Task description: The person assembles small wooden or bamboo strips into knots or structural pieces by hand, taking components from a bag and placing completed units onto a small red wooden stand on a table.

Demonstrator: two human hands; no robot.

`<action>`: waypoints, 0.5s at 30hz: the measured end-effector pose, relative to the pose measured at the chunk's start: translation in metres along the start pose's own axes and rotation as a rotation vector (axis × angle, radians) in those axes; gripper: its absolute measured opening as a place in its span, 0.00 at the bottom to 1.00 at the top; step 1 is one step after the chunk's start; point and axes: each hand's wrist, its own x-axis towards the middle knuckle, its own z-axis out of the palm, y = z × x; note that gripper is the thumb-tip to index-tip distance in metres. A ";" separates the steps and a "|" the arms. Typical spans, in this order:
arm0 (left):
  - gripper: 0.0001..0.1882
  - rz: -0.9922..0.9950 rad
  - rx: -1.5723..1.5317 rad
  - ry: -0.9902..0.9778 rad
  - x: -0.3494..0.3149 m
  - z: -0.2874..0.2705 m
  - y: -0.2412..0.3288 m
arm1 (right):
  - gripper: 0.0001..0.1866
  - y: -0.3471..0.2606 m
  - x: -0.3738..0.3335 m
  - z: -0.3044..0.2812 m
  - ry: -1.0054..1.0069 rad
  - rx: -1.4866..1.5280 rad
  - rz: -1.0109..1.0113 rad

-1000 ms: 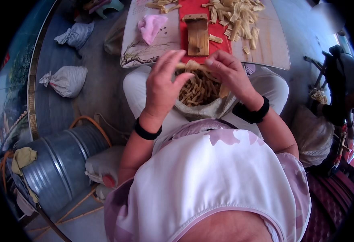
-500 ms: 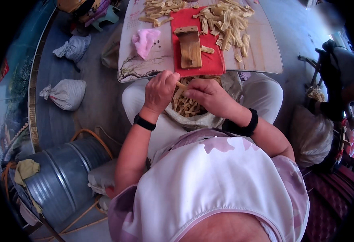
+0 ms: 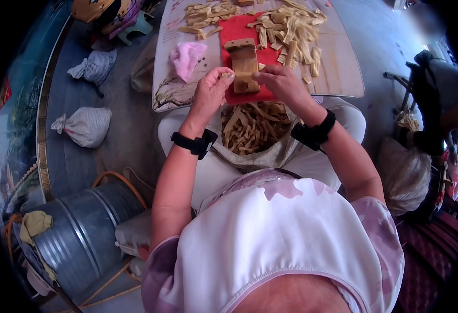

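Observation:
A wooden block tool (image 3: 246, 60) with a raised bar at its far end lies on a red cloth (image 3: 267, 55) at the table's near edge. Across the block's near half runs a pale yellow dried strip (image 3: 245, 76). My left hand (image 3: 212, 89) is closed in a pinch at the strip's left end, beside the block. My right hand (image 3: 284, 85) pinches the right end, over the block's right edge. Between my knees, below both hands, an open woven sack (image 3: 250, 160) holds many cut strips (image 3: 255, 125).
Piles of pale strips (image 3: 297, 31) lie on the table (image 3: 338, 73), with a pink cloth (image 3: 187, 58) at its left. Tied sacks (image 3: 88, 127) sit on the floor to the left, near a metal drum (image 3: 85, 224). Another sack (image 3: 406, 175) stands at the right.
Both hands have moved up and away from me, from above the sack to the wooden block, bringing a strip. They are further apart now, and more of the sack's contents shows.

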 end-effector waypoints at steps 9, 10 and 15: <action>0.15 0.146 0.536 0.166 0.049 -0.005 -0.025 | 0.21 0.010 0.028 0.011 0.078 -0.162 0.038; 0.15 0.191 0.609 0.176 0.047 -0.001 -0.024 | 0.21 0.018 0.029 0.013 0.090 -0.257 -0.014; 0.14 0.163 0.953 0.262 0.010 -0.019 -0.028 | 0.21 0.019 0.013 0.015 0.137 -0.599 -0.024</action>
